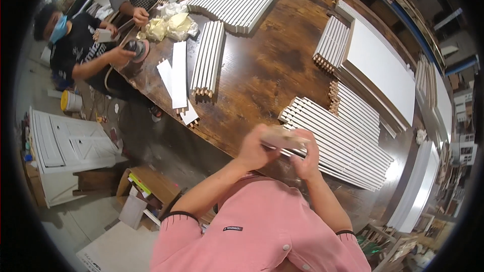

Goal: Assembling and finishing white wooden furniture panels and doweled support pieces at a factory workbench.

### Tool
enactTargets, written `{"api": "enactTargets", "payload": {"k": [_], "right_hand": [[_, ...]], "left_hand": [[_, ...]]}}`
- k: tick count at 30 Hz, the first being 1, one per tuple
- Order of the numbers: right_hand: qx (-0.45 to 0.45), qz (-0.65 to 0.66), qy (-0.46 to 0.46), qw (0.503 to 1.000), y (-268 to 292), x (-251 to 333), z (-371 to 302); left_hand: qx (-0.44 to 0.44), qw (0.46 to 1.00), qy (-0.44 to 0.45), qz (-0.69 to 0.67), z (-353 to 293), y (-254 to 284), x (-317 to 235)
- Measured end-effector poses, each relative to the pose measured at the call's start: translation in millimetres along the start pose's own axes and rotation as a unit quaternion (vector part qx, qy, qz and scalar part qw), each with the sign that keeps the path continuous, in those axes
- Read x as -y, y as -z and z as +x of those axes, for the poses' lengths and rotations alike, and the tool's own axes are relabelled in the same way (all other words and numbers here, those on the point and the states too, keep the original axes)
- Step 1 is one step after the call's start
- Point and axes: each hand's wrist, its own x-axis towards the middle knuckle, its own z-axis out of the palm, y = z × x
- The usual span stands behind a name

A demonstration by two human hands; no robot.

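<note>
My left hand (255,147) and my right hand (306,157) are closed round opposite ends of a pale tan, block-like piece (278,138). It is held in front of my chest, at the near edge of the table. Motion blur hides what exactly the piece is. Just beyond and to the right of my hands lies a wide stack of white-edged slats (333,138), laid side by side in rows. Part of this stack is hidden behind my right hand.
The dark brown wooden table (272,65) bears a slat bundle (207,58), loose white boards (179,75), a larger slat stack (242,0), crumpled wrapping (176,24) and white panels (380,70). At left, a masked person holds a sander (137,49); another person's hand (140,16) is near.
</note>
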Motion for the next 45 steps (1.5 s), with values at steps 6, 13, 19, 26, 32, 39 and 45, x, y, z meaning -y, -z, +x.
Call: {"api": "enactTargets", "payload": {"k": [6, 13, 19, 26, 32, 39, 45], "right_hand": [[0.167, -0.204, -0.025, 0.964, -35.1, -5.6, -32.6], [0.19, -0.271, 0.043, 0.943, -89.6, -20.2, -23.3], [0.196, -0.29, 0.017, 0.937, -92.9, -17.8, -26.8], [0.162, -0.256, 0.052, 0.952, -96.2, -21.8, -21.2], [0.178, -0.227, 0.051, 0.956, -85.4, -25.9, -11.5], [0.168, -0.264, 0.041, 0.949, -85.5, -22.9, -11.5], [0.173, -0.27, 0.028, 0.947, -87.0, -18.1, -7.9]], "left_hand": [[-0.138, 0.981, -0.11, 0.075, -30.8, 78.8, -9.6], [-0.212, 0.973, -0.055, 0.072, -96.2, 72.7, 4.7], [-0.214, 0.973, -0.026, 0.087, -116.8, 71.7, -0.4], [-0.116, 0.993, 0.038, 0.003, -108.1, 107.0, 46.9], [0.102, 0.972, -0.052, 0.204, -29.9, 129.0, 33.7], [0.141, 0.93, 0.109, 0.32, -9.7, 132.8, 35.8], [0.159, 0.92, 0.128, 0.336, 2.5, 136.7, 17.5]]}}
